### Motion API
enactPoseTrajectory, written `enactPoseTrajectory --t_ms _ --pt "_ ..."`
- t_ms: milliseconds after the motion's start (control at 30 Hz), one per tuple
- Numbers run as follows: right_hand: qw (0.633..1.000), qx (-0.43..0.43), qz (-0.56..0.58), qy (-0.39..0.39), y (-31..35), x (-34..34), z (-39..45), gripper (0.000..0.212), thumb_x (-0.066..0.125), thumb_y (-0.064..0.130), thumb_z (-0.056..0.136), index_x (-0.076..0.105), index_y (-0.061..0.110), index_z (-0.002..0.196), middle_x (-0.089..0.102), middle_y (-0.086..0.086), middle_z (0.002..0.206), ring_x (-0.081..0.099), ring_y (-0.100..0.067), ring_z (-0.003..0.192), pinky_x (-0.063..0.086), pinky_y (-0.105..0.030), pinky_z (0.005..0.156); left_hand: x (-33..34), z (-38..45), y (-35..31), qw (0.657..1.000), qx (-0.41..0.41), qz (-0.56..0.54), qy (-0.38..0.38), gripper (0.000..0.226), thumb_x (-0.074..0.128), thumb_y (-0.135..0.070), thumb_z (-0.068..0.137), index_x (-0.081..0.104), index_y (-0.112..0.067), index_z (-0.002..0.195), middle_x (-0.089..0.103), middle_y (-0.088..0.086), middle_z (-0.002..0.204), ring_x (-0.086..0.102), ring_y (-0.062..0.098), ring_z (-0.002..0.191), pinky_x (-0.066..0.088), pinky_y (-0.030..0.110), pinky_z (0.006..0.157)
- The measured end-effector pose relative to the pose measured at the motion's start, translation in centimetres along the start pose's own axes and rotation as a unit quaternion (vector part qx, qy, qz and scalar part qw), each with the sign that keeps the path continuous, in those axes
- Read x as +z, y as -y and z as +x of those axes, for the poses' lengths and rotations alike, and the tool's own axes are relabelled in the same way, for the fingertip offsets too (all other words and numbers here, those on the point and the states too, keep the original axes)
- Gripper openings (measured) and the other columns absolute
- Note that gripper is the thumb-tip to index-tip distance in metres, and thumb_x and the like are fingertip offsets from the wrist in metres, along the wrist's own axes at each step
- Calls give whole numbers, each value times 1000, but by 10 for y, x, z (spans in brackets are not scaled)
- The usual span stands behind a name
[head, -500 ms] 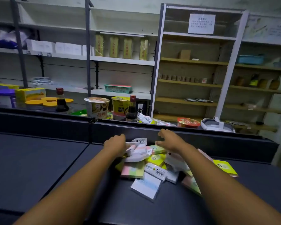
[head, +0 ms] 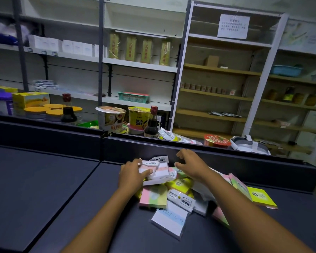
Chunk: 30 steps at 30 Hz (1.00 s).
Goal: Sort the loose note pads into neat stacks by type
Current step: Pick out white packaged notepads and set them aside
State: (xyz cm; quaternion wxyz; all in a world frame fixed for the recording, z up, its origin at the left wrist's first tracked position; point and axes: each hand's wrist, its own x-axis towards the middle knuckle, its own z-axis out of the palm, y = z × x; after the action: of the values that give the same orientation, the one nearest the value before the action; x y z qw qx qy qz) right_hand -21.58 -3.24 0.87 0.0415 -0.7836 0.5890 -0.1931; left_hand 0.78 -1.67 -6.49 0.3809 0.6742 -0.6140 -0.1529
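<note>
White pad (head: 169,219): nearest item, lying flat on the dark counter (head: 44,189).
Pile (head: 179,189): loose note pads heaped against the counter's back wall, right of its seam.
Left hand (head: 130,173): thumb and fingers pinching a pink-and-white pad (head: 153,169) atop the pile.
Right hand (head: 191,166): fingers spread, curled downward over the pile's far end.
Beyond: noodle cups (head: 110,118).

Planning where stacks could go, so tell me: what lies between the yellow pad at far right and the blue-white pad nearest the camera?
Head view: the right forearm crosses that stretch, between the yellow pad and blue-white pad, over more loose pads.
</note>
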Motion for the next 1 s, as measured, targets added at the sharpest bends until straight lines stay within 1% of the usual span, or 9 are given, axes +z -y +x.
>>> enactPoseTrajectory --t_ms 133,200,267,300,433,600,733,833,1000 --pt "1000 -3 4 -15 3 1 3 40 61 32 93 52 17 129 55 -3 129 53 -19 117 46 -38 99 -4 3 1 996 -12 -92 -15 65 85 -40 69 54 -26 125 53 4 122 55 23 112 49 39 93" --pt "1000 -9 6 -20 6 1 3 38 61 32 93 52 18 127 56 -2 127 54 -18 114 47 -38 98 -8 3 1 991 -13 -127 -28 64 87 -30 67 52 -31 121 48 1 120 57 16 98 52 34 82" --pt "1000 -9 10 -22 10 1 4 37 62 32 93 53 18 126 56 -2 125 54 -18 113 48 -38 97 -13 3 3 987 -6 -151 -54 59 84 -20 69 51 -36 115 48 -2 120 53 4 84 46 21 67" --pt "1000 -7 13 -21 11 0 4 36 62 31 93 53 19 125 57 -1 124 55 -17 112 48 -38 97 -15 3 3 984 -4 -167 -67 57 82 -15 70 52 -37 113 50 -2 119 51 0 83 43 18 65" --pt "1000 -3 23 -14 17 2 4 34 62 30 93 53 19 124 58 1 118 56 -16 108 49 -38 95 -23 7 3 957 -21 -276 -86 57 79 -4 75 56 -24 123 59 1 119 57 13 103 50 28 82" --pt "1000 2 18 -2 22 9 9 29 65 29 90 57 19 116 62 2 108 56 -15 96 49 -33 85 -33 5 -2 875 -68 -476 -53 45 77 -3 79 59 -9 120 68 10 110 68 22 94 59 30 70" --pt "999 12 3 46 27 15 14 41 69 43 86 54 21 117 60 5 106 57 -17 100 51 -39 91 -38 3 -6 838 -60 -539 -55 42 76 -10 83 57 -7 120 71 13 107 70 30 97 59 44 83" --pt "997 21 -21 68 31 19 18 57 70 61 77 52 25 117 60 7 105 56 -16 100 51 -40 88 -41 2 -8 823 -48 -565 -50 37 74 -11 85 58 -10 118 73 9 103 72 24 90 58 30 68" --pt "988 59 -59 133 34 30 25 75 65 80 60 47 29 112 62 2 110 56 -20 100 48 -37 82 -40 4 -8 818 -47 -573 -25 27 62 0 90 59 -10 115 71 11 104 71 19 86 55 23 63"
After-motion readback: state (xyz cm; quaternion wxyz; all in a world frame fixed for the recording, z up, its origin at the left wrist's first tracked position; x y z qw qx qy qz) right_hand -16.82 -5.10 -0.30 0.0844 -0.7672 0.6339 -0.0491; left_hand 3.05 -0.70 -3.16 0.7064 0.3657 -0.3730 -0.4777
